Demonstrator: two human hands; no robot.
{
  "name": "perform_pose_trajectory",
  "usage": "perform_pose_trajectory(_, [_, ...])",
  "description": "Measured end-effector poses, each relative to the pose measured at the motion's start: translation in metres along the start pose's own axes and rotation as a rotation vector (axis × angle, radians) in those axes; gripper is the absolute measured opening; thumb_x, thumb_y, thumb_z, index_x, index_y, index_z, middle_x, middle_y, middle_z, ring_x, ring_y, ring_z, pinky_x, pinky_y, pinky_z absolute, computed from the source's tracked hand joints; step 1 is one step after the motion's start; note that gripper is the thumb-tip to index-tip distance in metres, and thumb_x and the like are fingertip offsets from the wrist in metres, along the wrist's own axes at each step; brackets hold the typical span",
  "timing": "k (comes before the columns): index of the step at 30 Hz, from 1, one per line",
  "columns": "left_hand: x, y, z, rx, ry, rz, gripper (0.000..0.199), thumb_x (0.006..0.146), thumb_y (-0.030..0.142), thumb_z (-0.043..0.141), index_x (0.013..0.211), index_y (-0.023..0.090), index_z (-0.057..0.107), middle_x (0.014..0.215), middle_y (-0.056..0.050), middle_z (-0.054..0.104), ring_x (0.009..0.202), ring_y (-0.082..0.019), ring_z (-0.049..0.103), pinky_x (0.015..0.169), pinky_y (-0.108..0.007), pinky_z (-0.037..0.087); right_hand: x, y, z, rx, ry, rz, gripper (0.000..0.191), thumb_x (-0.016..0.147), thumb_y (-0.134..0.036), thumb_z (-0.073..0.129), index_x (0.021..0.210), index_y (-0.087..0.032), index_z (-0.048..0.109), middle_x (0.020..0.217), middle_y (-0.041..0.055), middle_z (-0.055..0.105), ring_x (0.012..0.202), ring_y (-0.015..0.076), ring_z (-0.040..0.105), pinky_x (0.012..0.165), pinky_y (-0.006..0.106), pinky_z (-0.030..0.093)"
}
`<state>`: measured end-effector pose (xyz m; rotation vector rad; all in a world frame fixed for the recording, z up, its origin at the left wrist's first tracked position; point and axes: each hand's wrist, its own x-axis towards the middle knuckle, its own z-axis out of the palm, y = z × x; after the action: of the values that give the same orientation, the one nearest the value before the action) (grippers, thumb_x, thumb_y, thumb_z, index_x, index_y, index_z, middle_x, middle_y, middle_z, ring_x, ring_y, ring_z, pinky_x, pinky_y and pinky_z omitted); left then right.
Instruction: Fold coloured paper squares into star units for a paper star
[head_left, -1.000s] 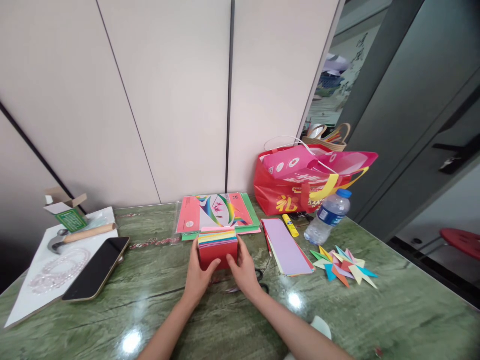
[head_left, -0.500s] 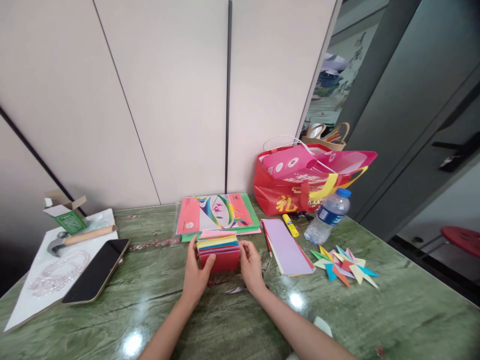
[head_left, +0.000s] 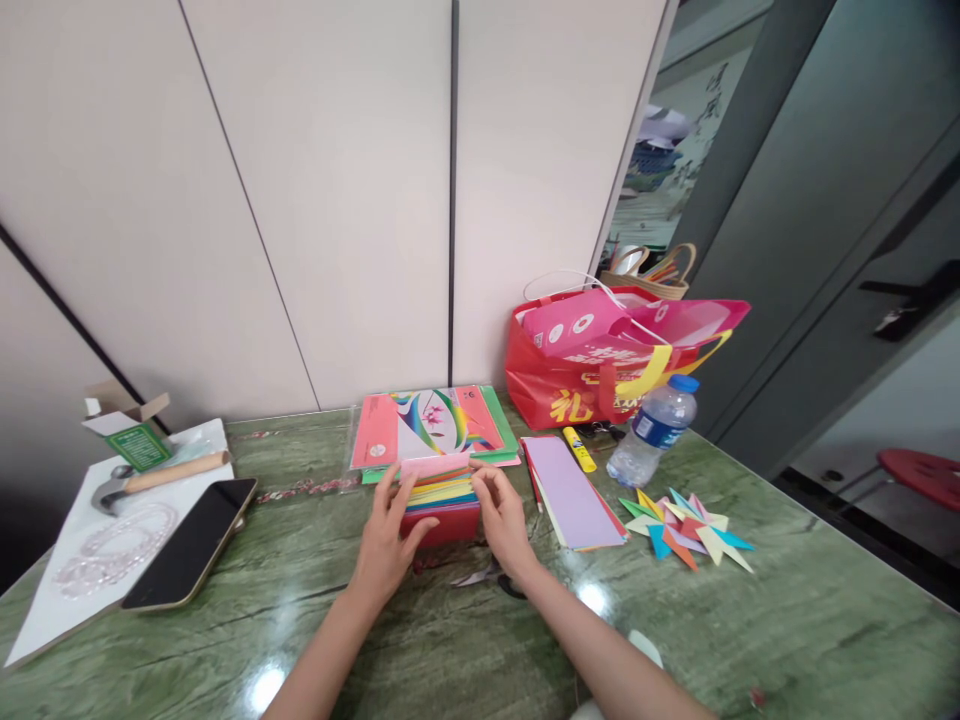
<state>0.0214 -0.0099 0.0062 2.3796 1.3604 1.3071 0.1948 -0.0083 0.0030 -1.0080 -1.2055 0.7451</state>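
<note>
Between my hands a stack of coloured paper squares (head_left: 441, 522) stands on edge, with a red sheet at the front and yellow, orange, blue and pink edges behind. My left hand (head_left: 388, 525) grips its left side, thumb on the front and fingers at the top left. My right hand (head_left: 501, 515) holds the right side, its fingertips at the upper right corner. Just below lie scissors (head_left: 480, 577), partly hidden by my right wrist. Behind the stack is a pack of coloured paper (head_left: 431, 425) with a printed cover.
Lilac paper strips (head_left: 574, 495), a yellow glue stick (head_left: 580, 450), a water bottle (head_left: 655, 430) and folded paper points (head_left: 688, 530) lie to the right, before a red bag (head_left: 555, 375). At left are a phone (head_left: 191, 545), hammer (head_left: 169, 473), beads (head_left: 112, 545) and small box (head_left: 135, 440).
My left fingers have moved up over the top left of the stack. The paper edges have spread and tilted back, and more of the scissors shows.
</note>
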Motion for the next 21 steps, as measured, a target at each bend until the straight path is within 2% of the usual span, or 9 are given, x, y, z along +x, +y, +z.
perform_pose_trajectory(4, [-0.001, 0.0, 0.001, 0.041, -0.042, -0.029, 0.064, 0.079, 0.036, 0.053, 0.135, 0.031, 0.022, 0.134, -0.011, 0.034, 0.118, -0.027, 0.043, 0.088, -0.037, 0.044, 0.002, -0.006, 0.0, 0.025, -0.024, 0.013, 0.016, 0.082, -0.033, 0.046, 0.078, -0.018, 0.052, 0.105, 0.0075, 0.057, 0.101, 0.0188, 0.052, 0.084, 0.029, 0.039])
perform_pose_trajectory(9, [0.002, 0.002, 0.001, 0.055, -0.058, -0.046, 0.076, 0.077, 0.038, 0.056, 0.137, 0.029, 0.01, 0.133, -0.013, 0.033, 0.121, -0.028, 0.039, 0.091, -0.04, 0.041, 0.004, -0.009, 0.0, 0.055, -0.022, 0.022, 0.019, 0.082, -0.036, 0.046, 0.079, -0.018, 0.052, 0.1, 0.0058, 0.06, 0.091, 0.0176, 0.055, 0.079, 0.027, 0.041])
perform_pose_trajectory(13, [0.002, 0.003, 0.001, 0.074, -0.084, -0.091, 0.074, 0.075, 0.038, 0.058, 0.135, 0.029, 0.016, 0.128, -0.012, 0.036, 0.116, -0.029, 0.043, 0.089, -0.043, 0.042, 0.004, -0.008, -0.001, 0.053, -0.024, 0.024, 0.019, 0.081, -0.036, 0.048, 0.079, -0.018, 0.053, 0.089, 0.0035, 0.062, 0.079, 0.0157, 0.056, 0.07, 0.025, 0.043])
perform_pose_trajectory(17, [0.001, 0.002, 0.0, 0.107, -0.083, -0.069, 0.064, 0.075, 0.038, 0.058, 0.13, 0.027, 0.026, 0.123, -0.012, 0.04, 0.112, -0.029, 0.047, 0.086, -0.041, 0.045, 0.004, -0.007, -0.001, 0.053, -0.039, 0.026, 0.017, 0.08, -0.034, 0.049, 0.077, -0.018, 0.054, 0.073, 0.0006, 0.059, 0.069, 0.0147, 0.055, 0.064, 0.024, 0.045])
perform_pose_trajectory(19, [0.001, 0.002, 0.0, 0.129, -0.068, -0.05, 0.059, 0.075, 0.039, 0.057, 0.127, 0.026, 0.032, 0.121, -0.011, 0.042, 0.109, -0.028, 0.051, 0.083, -0.039, 0.048, 0.002, -0.01, 0.0, 0.067, -0.038, 0.014, 0.017, 0.082, -0.034, 0.046, 0.086, -0.018, 0.054, 0.081, 0.0025, 0.061, 0.078, 0.0164, 0.057, 0.07, 0.027, 0.046])
perform_pose_trajectory(21, [0.001, 0.003, -0.001, 0.162, -0.049, -0.033, 0.054, 0.075, 0.041, 0.057, 0.123, 0.026, 0.038, 0.12, -0.011, 0.046, 0.104, -0.027, 0.054, 0.078, -0.037, 0.05, 0.0, -0.014, -0.001, 0.036, -0.06, -0.04, 0.022, 0.085, -0.032, 0.042, 0.1, -0.019, 0.052, 0.096, 0.0058, 0.061, 0.092, 0.0182, 0.056, 0.081, 0.031, 0.045])
